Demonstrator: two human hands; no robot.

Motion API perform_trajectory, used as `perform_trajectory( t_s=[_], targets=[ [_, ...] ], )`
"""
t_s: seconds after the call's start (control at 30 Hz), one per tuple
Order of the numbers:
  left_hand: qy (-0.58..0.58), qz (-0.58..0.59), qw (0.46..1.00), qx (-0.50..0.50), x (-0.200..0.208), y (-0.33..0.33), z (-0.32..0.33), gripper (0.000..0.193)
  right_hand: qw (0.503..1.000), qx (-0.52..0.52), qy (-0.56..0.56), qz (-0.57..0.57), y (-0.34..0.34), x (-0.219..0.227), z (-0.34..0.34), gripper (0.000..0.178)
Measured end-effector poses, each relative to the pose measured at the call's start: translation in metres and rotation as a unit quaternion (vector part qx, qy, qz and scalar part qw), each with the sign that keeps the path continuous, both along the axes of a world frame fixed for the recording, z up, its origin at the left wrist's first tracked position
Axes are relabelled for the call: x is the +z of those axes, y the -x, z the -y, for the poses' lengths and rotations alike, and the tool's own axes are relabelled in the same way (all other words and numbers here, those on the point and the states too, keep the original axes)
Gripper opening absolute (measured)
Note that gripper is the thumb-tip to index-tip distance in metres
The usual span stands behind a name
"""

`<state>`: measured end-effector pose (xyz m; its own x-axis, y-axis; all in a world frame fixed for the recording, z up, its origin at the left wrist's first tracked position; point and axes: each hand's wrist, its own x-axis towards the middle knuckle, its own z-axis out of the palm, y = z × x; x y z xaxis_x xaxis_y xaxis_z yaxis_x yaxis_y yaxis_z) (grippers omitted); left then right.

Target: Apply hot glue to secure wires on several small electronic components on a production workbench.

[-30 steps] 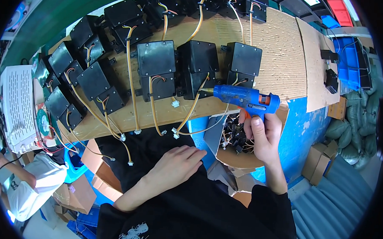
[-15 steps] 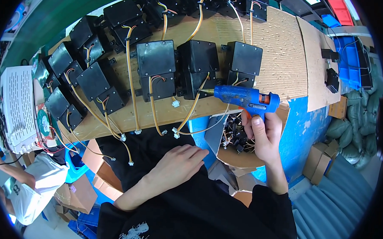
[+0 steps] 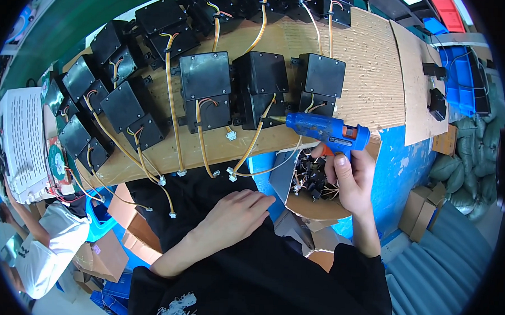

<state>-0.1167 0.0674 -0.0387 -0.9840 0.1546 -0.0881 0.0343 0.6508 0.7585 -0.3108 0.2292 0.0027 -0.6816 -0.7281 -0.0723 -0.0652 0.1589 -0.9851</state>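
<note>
Glue gun [image 3: 327, 130], blue, in right hand [image 3: 353, 181]

Position: at the cardboard's [image 3: 369, 72] front edge, nozzle [image 3: 279, 118] pointing left toward the lower part of a black box [image 3: 262, 73], near its cable [image 3: 254, 143]; whether nozzle and box touch cannot be told. Right hand: clenched round the gun's handle. Left hand [image 3: 230, 219]: released, palm down, fingers loosely extended, in front of the black shirt [image 3: 281, 271]. Carton [image 3: 315, 208] of black parts [image 3: 314, 180]: below the gun.

Beyond the left hand [image 3: 233, 218], the table [image 3: 283, 40] carries rows of black boxes [image 3: 205, 76], some wires [image 3: 171, 106] hanging over its near edge; beyond the right hand [image 3: 351, 181] lies ribbed cardboard [image 3: 369, 72].
</note>
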Motion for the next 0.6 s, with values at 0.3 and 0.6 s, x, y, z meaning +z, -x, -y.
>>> perform_trajectory(
  t_s=[0.3, 0.6],
  targets=[
    [0.008, -0.011, 1.000, 0.002, 0.000, -0.009, 0.000, 0.031, 0.997, 0.029, 0.049, -0.055, -0.026, 0.015, 0.038, 0.029],
    [0.002, -0.022, 0.998, 0.059, -0.007, -0.033, 0.012, 0.032, 0.990, 0.076, -0.083, -0.090, -0.040, 0.029, 0.080, 0.031]
  ],
)
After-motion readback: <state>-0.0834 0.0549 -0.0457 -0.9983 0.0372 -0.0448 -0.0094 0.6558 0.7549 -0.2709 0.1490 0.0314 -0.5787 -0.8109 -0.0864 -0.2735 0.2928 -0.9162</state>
